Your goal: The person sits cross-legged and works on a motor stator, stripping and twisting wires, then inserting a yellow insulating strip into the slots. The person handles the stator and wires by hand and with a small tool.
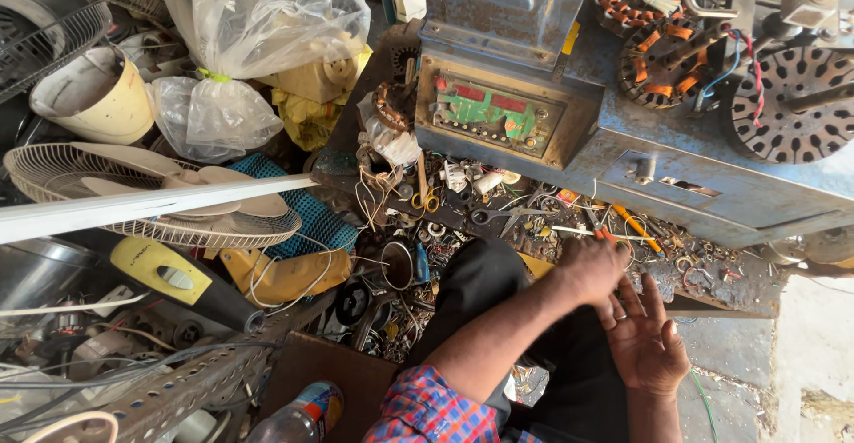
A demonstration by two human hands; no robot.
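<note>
Right hand (648, 341) lies palm up over the lap, fingers (633, 299) spread apart, holding nothing. Left hand (589, 269) sits just above it, back to camera, fingertips touching the right hand's fingers; left fingers curled loosely, cannot tell if anything is pinched inside. Dark trousers (485, 287) lie under both hands. Open floor (756, 354) right of the right hand is the only free room. Just beyond the left fingers runs the desk (712, 287) edge, crowded: orange-handled screwdriver (636, 227), scissors (498, 218) further left, loose metal bits all along. Behind that, a blue machine (623, 140) with green panel (498, 114) walls off the far side. Far left of the fingers, a fan guard (151, 194) and plastic bags (258, 16) pack everything.
</note>
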